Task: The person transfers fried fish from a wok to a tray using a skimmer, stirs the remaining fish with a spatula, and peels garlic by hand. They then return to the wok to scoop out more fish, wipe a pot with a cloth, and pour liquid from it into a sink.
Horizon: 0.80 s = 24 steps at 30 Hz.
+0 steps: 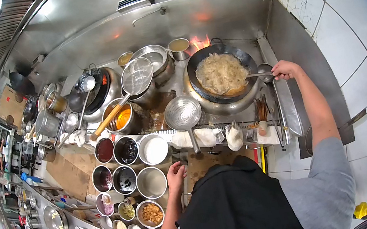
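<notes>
At the right of the stove my right hand (285, 70) is closed round the handle of a metal ladle (255, 75), which reaches over the rim of a black wok (194, 71). Bubbling, foamy oil (221, 74) fills much of the wok, and flames (201, 42) rise behind it. My left hand (176, 177) hangs low beside a metal pot (152, 182), its fingers curled; whether it holds anything is too small to tell. Between the hands, a perforated ladle (183, 113) rests at the stove's front edge.
Left of the wok, a wire strainer (137, 76) lies over pots, near a second wok (87, 94). Several containers of sauces and ingredients, including a bowl of brown chunks (150, 213), stand at the left. Folded white cloths (195, 138) line the stove's front edge. A tiled wall (350, 31) bounds the right.
</notes>
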Each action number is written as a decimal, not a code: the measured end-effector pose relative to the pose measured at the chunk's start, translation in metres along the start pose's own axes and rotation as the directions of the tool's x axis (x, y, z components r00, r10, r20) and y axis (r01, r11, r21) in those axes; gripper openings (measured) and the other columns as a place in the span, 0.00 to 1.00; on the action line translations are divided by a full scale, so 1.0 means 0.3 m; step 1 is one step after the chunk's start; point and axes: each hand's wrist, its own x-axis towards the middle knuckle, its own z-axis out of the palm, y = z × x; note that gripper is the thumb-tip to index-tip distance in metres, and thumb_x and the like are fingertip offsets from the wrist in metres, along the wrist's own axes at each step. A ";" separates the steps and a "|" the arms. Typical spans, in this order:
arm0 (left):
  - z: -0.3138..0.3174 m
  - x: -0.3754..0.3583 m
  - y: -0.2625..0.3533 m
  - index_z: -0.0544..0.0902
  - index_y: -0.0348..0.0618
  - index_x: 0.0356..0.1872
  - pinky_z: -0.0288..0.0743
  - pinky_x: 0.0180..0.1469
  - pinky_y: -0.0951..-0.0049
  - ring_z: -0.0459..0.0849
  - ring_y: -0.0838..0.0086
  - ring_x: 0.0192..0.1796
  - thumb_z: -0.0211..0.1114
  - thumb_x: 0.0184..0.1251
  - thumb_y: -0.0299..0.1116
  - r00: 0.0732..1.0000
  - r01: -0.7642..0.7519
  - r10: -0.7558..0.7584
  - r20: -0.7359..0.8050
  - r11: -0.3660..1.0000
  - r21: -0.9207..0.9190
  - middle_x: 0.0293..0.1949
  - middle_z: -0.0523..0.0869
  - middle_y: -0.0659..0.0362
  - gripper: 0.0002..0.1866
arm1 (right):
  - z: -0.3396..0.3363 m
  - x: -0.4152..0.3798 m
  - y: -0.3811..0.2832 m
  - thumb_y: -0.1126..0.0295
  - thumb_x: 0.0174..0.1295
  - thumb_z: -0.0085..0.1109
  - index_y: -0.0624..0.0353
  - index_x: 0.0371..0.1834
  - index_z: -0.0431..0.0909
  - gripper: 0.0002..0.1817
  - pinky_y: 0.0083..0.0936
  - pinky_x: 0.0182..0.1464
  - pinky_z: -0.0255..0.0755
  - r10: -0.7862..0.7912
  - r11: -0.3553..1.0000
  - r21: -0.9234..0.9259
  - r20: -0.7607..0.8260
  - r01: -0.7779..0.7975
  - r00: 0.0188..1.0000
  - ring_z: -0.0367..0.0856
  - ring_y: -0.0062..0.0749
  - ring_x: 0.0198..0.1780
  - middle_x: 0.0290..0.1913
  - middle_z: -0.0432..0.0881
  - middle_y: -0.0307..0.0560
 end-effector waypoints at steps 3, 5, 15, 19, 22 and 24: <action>0.009 -0.005 0.018 0.72 0.37 0.56 0.76 0.38 0.79 0.80 0.77 0.39 0.61 0.63 0.29 0.999 0.034 -0.034 0.009 0.999 0.008 0.43 0.82 0.58 0.20 | 0.028 0.111 0.131 0.76 0.55 0.58 0.58 0.50 0.69 0.19 0.15 0.11 0.50 -0.003 0.987 0.157 0.088 -0.011 0.996 0.63 0.14 0.13 0.23 0.79 0.43; 0.028 -0.007 0.032 0.72 0.38 0.56 0.76 0.38 0.79 0.80 0.77 0.39 0.61 0.63 0.29 0.999 0.032 -0.032 0.005 0.999 0.026 0.43 0.82 0.58 0.20 | 0.103 0.162 0.208 0.75 0.55 0.59 0.57 0.52 0.70 0.20 0.15 0.11 0.50 -0.078 0.968 0.244 0.058 0.062 0.995 0.63 0.14 0.13 0.23 0.79 0.42; 0.116 -0.004 0.072 0.73 0.38 0.56 0.76 0.38 0.77 0.80 0.77 0.38 0.62 0.63 0.30 0.998 0.007 -0.018 0.062 0.987 0.161 0.41 0.82 0.57 0.20 | 0.518 0.251 0.243 0.75 0.58 0.58 0.59 0.60 0.65 0.25 0.16 0.12 0.51 -0.204 0.777 0.605 -0.018 0.173 0.979 0.63 0.16 0.15 0.24 0.74 0.42; 0.113 0.010 0.052 0.73 0.39 0.56 0.76 0.39 0.77 0.80 0.77 0.39 0.61 0.64 0.30 0.994 -0.023 0.004 0.106 0.983 0.181 0.41 0.82 0.57 0.20 | 0.460 0.152 0.240 0.75 0.59 0.58 0.61 0.59 0.67 0.24 0.14 0.13 0.51 -0.232 0.772 0.613 0.025 0.168 0.972 0.64 0.15 0.16 0.25 0.74 0.41; 0.118 -0.006 0.053 0.73 0.39 0.56 0.76 0.40 0.76 0.80 0.77 0.39 0.61 0.64 0.30 0.996 -0.022 0.004 0.094 0.981 0.194 0.41 0.82 0.57 0.20 | 0.379 0.048 0.229 0.75 0.58 0.58 0.61 0.54 0.70 0.20 0.13 0.13 0.51 -0.267 0.809 0.544 0.004 0.222 0.964 0.63 0.13 0.15 0.24 0.74 0.40; 0.115 -0.013 0.045 0.73 0.39 0.56 0.76 0.41 0.76 0.80 0.76 0.40 0.61 0.64 0.31 0.996 -0.017 0.000 0.086 0.980 0.201 0.42 0.82 0.57 0.20 | 0.338 -0.023 0.207 0.74 0.58 0.57 0.61 0.49 0.74 0.15 0.13 0.12 0.50 -0.270 0.864 0.435 -0.028 0.255 0.962 0.62 0.13 0.14 0.22 0.74 0.39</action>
